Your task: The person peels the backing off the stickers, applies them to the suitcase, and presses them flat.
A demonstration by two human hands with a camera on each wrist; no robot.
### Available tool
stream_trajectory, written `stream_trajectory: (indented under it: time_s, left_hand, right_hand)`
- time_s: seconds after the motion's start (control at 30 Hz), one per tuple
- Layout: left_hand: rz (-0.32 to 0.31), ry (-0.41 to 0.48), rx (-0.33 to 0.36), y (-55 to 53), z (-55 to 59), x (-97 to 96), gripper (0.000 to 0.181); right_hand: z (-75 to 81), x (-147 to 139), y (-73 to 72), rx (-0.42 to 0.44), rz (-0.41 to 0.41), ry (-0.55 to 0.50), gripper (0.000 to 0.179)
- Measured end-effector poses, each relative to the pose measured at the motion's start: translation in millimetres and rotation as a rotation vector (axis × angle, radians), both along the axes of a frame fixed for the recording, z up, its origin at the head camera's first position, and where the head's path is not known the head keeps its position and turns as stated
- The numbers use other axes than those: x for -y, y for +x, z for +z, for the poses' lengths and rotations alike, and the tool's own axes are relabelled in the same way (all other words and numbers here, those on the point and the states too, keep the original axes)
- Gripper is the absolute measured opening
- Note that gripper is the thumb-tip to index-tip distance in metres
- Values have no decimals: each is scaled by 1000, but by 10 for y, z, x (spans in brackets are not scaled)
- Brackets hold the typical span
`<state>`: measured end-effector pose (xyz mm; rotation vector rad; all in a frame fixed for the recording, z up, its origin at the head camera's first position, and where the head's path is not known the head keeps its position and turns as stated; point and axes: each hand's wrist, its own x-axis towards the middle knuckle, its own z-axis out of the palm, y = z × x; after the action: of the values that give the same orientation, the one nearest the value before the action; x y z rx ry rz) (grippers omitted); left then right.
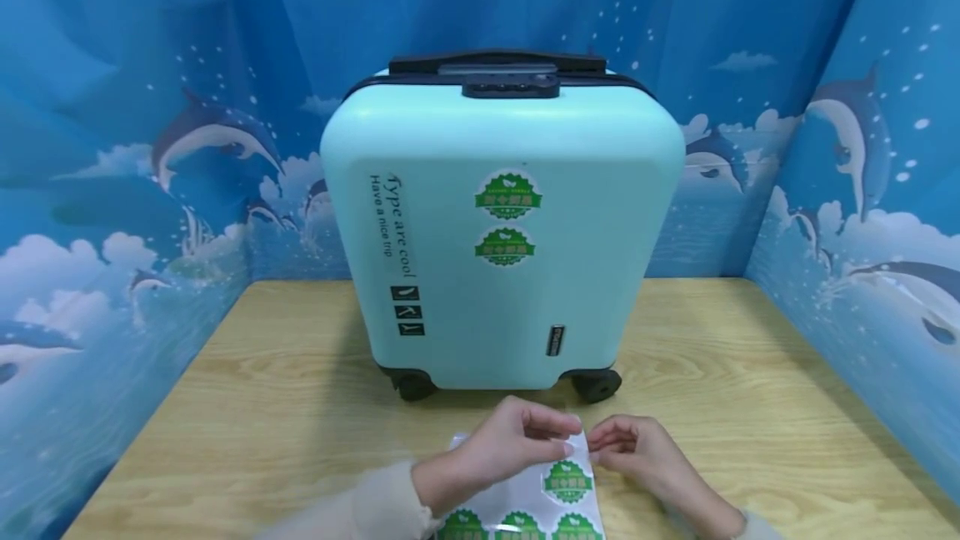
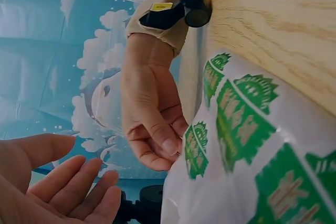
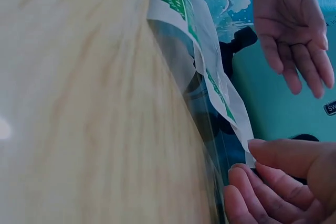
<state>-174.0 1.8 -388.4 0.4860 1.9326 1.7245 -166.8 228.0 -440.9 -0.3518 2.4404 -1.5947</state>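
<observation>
Suitcase (image 1: pixel 450 298) closed, upright on table (image 1: pixel 247 390), contents hidden. Sticker sheet (image 1: pixel 521 492) just in front; my right hand (image 1: pixel 637 450) pinches its edge. My left hand (image 1: pixel 495 452) hovers over it, fingers loose, hands apart.

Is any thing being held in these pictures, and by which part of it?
Yes: the right hand pinches the sticker sheet by its right edge, as seen from the head. The left hand holds nothing.
</observation>
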Motion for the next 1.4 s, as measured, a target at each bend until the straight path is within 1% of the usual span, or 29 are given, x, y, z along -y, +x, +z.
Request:
stream_trajectory:
  time_s: [0.1, 0.17, 0.27, 0.4, 0.53, 0.7, 0.83, 1.07, 1.27, 1.4]
  left_hand:
    - [12, -39, 39, -2, -47, -20, 25]
    - [23, -72, 53, -3, -82, -33, 24]
    - [33, -110, 52, -5, -142, -47, 23]
    - [37, -131, 24, -8, -213, -51, 22]
    - [41, -121, -6, -12, -259, -54, 21]
    - [56, -115, -12, -16, -301, -60, 21]
    - [63, -124, -25, -26, -332, -57, 22]
    - [65, -109, -46, -73, -350, -53, 21]
    - [76, -103, -35, -78, -379, -53, 22]
    - [81, -74, -23, -78, -390, -51, 22]
  right_hand:
    - [-7, 8, 10, 14, -15, 4, 26]
    - [-14, 8, 14, 18, -23, 13, 26]
    - [-23, 2, 20, 22, -34, 28, 25]
    - [-19, 0, 22, 39, -36, 36, 25]
    - [-13, 11, 22, 40, -15, 29, 25]
    - [-21, 41, 33, 28, -13, -4, 25]
    - [-32, 77, 44, 46, -38, -34, 28]
    - [-47, 171, 57, 64, -89, -73, 31]
    - [-74, 258, 71, 86, -137, -131, 35]
    - [-87, 309, 63, 87, -160, -157, 36]
